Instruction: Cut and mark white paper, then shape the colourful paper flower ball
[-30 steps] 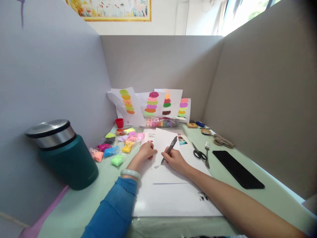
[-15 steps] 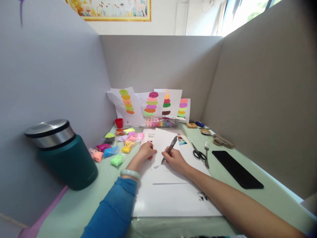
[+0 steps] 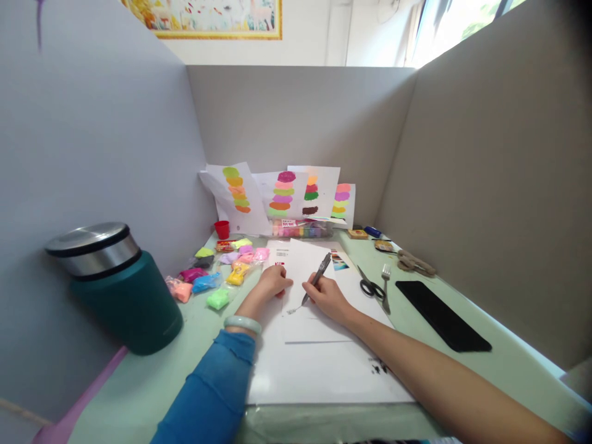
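My right hand (image 3: 328,298) grips a dark pen (image 3: 321,270), its tip touching a white sheet of paper (image 3: 319,330). A small dark sketch (image 3: 292,311) lies just left of the tip. My left hand (image 3: 274,282), with a pale bangle (image 3: 243,323) on the wrist, rests on the sheet's left edge with its fingers curled in. I see nothing in those fingers. Under the sheet is a larger white board or pad (image 3: 324,382) with dark marks near its lower right.
Bagged coloured clay (image 3: 217,299) and a teal flask (image 3: 129,302) stand left. Scissors (image 3: 370,288), a fork (image 3: 386,283) and a black phone-like slab (image 3: 441,316) lie right. Colour-swatch papers (image 3: 287,197) lean at the back near a red cup (image 3: 222,230). Grey partitions (image 3: 296,111) enclose the desk.
The pen tip and right hand have shifted very slightly, and the sketch looks a little darker. My left hand stays in place.
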{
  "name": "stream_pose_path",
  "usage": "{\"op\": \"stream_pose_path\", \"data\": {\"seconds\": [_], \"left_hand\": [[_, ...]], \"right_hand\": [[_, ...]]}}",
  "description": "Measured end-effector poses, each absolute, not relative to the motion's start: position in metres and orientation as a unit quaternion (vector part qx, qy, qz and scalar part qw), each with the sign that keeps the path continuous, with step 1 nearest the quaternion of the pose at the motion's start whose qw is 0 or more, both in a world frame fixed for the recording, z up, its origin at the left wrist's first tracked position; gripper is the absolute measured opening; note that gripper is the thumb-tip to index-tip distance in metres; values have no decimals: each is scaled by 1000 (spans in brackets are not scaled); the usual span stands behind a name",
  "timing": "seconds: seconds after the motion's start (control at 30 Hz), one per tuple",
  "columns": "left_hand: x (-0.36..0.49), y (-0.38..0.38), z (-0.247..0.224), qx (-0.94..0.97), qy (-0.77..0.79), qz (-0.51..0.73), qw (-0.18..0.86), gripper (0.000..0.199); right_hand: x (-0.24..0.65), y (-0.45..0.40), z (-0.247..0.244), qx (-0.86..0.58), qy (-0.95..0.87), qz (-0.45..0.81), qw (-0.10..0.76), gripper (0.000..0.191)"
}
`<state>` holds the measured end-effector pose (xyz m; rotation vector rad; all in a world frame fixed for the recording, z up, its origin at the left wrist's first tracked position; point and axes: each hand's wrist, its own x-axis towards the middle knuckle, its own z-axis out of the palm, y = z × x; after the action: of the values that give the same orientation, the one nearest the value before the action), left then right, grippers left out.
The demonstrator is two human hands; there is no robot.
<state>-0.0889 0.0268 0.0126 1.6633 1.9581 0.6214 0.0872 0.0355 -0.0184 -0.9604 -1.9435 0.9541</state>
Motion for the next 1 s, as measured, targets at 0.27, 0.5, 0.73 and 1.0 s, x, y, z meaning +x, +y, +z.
{"op": "stream_pose_path", "data": {"seconds": [0.27,0.5,0.73,1.0], "left_hand": [[-88,26,14,609,720,224,246,10],[-88,26,14,611,720,220,246,11],[-88,27,15,609,720,218,251,10],[-89,28,11,606,719,229,252,11]], "right_hand": [[87,36,-18,-386,-758,362,381,22],[88,37,-18,-379,-760,364,383,23],[87,35,-16,-395,-751,361,387,23],[88,34,-13,-398,-751,356,390,23]]}}
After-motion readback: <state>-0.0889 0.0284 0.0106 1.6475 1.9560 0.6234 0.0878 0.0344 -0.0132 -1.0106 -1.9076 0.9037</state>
